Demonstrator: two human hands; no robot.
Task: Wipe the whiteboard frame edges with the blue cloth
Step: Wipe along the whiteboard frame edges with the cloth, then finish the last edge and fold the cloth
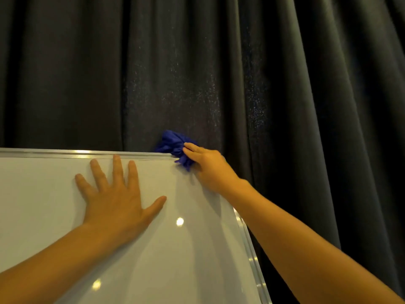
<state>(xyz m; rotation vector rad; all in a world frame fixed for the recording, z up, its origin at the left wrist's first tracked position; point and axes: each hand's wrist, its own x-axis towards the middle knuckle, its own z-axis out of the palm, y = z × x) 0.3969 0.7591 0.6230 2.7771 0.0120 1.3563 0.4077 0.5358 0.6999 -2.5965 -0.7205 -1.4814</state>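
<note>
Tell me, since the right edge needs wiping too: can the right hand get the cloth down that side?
Probably yes. The right hand holds the cloth at the top corner, and nothing blocks the right edge below.

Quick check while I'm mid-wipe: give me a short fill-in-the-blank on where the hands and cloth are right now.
1. The right hand presses the blue cloth on the whiteboard's top ____ corner.
2. The left hand lies ____ on the white board surface, fingers spread.
3. The left hand's longest finger reaches the ____ frame edge.
4. Behind the board hangs a dark ____.

Missing words: right; flat; top; curtain
</note>
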